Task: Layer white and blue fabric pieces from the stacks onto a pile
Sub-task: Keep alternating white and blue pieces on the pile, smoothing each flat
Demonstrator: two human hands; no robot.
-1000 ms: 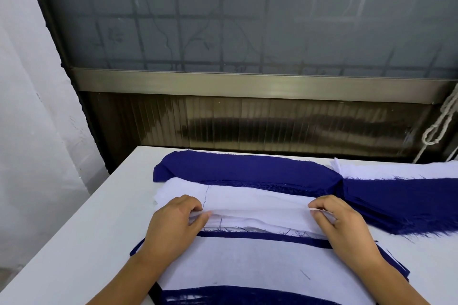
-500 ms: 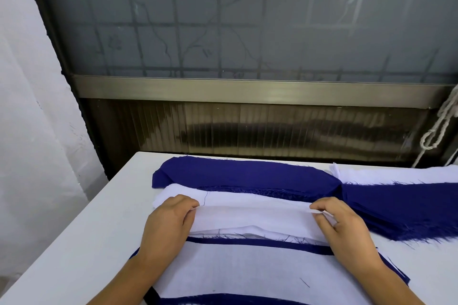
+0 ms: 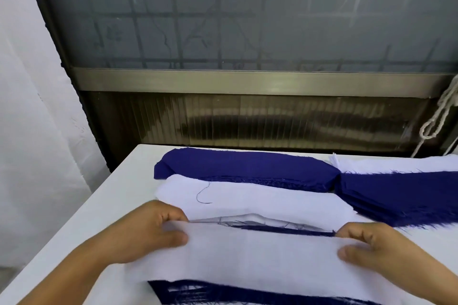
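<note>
- Fingers of the left hand point(image 3: 138, 233) are pinching the left end of a white fabric piece point(image 3: 260, 252).
- Right hand point(image 3: 371, 247) is pinching its right end, thumb on top.
- White piece is hanging stretched between both hands, above the pile point(image 3: 223, 292) at the near edge.
- White stack point(image 3: 247, 195) is lying just behind, with a blue stack point(image 3: 243, 166) beyond it on the white table point(image 3: 81, 215).

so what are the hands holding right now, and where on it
Both hold one white fabric piece by its far edge: the left hand pinches the left end, the right hand the right end, thumbs on top.
</note>
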